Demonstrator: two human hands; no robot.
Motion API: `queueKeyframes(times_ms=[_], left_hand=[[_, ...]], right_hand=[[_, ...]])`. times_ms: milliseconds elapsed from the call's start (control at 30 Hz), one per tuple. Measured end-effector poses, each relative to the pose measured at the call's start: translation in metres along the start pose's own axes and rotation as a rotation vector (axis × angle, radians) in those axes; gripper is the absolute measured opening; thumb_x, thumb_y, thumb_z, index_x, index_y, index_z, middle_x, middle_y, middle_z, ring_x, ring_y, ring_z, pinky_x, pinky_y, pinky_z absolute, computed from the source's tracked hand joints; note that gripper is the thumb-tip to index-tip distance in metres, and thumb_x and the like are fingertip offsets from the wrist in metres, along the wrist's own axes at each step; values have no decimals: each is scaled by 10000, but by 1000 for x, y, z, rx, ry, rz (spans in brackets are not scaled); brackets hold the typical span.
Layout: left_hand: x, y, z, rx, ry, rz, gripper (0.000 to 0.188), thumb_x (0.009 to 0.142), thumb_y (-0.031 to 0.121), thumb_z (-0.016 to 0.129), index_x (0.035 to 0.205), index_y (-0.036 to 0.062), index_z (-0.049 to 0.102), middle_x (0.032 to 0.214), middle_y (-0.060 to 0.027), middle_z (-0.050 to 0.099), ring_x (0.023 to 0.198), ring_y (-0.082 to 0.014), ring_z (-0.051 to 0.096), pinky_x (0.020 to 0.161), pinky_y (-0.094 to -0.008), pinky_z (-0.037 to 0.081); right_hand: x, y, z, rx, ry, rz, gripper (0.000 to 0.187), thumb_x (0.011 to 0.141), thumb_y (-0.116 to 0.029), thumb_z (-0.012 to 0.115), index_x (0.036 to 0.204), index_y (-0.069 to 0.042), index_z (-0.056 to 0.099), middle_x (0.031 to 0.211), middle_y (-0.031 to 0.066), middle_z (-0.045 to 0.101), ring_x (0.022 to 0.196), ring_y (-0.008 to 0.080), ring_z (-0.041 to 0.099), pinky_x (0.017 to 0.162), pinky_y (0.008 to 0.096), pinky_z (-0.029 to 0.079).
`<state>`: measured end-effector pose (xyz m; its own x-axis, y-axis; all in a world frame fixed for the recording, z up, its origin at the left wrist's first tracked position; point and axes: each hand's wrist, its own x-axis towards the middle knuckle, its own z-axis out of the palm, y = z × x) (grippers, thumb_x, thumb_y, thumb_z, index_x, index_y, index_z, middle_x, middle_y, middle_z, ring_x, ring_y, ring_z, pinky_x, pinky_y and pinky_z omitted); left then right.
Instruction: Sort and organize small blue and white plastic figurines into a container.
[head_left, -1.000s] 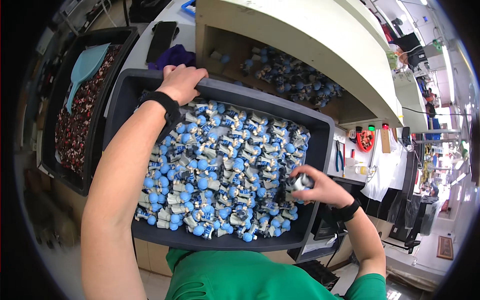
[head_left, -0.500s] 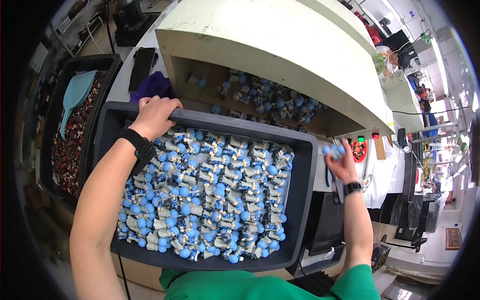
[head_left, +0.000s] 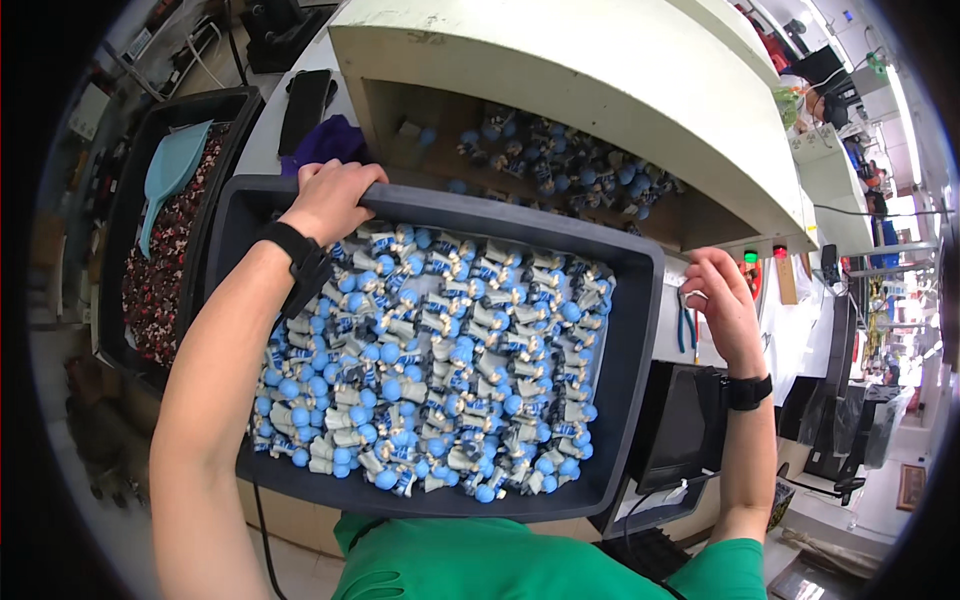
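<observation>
A dark grey plastic bin (head_left: 637, 375) lies before me, tilted toward me, full of small toy figurines (head_left: 440, 365) with round blue heads, grey lower parts and blue-and-white middles. They lie in rough rows, packed close together. My left hand (head_left: 335, 200) is closed over the bin's far rim near its left corner. Just past the bin's right rim, my right hand (head_left: 725, 305) is raised with its fingers loosely bent and apart, and no figurine shows in it. Beyond the bin, more figurines (head_left: 570, 165) are piled inside a cream-coloured box-like housing (head_left: 560, 65).
At the left stands a black bin (head_left: 190, 290) of dark red and pale bits, with a light blue scoop (head_left: 172, 165) on them. A phone (head_left: 305, 108) and a purple cloth (head_left: 330, 143) lie near the housing. Blue-handled pliers (head_left: 686, 325) are beside my right hand.
The blue-headed figurines that were in my right hand no longer show there; its fingers have loosened. My left hand keeps its hold on the rim. The whole view has shifted slightly.
</observation>
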<state>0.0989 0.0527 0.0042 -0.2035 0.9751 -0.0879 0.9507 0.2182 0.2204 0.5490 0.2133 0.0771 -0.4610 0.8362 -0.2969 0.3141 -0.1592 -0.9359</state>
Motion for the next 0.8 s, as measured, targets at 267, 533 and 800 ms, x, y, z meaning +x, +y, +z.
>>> queueKeyframes(times_ms=[267, 533, 800], left_hand=[[1, -3, 2, 14, -33, -21, 354, 755, 171, 725, 1088, 212, 614, 1017, -18, 648, 1047, -261, 554, 924, -453, 326], [1, 2, -2, 31, -71, -80, 397, 754, 175, 751, 1129, 230, 633, 1044, -20, 665, 1083, -251, 554, 927, -461, 304], [0, 2, -4, 7, -114, -92, 377, 768, 171, 730, 1125, 212, 615, 1050, -23, 645, 1083, -253, 534, 973, -457, 281]], right_hand=[[-16, 14, 169, -810, -723, -438, 365, 856, -220, 680, 1168, -69, 566, 1052, 142, 607, 935, 312, 623, 830, 392, 508], [-4, 24, 290, -828, -722, -770, 770, 730, -423, 778, 1354, -123, 441, 1339, 221, 426, 1234, 403, 443, 968, 514, 419], [-31, 11, 338, -1335, -850, -739, 723, 620, -555, 793, 1214, -191, 602, 1185, 117, 509, 1141, 351, 480, 872, 517, 460]])
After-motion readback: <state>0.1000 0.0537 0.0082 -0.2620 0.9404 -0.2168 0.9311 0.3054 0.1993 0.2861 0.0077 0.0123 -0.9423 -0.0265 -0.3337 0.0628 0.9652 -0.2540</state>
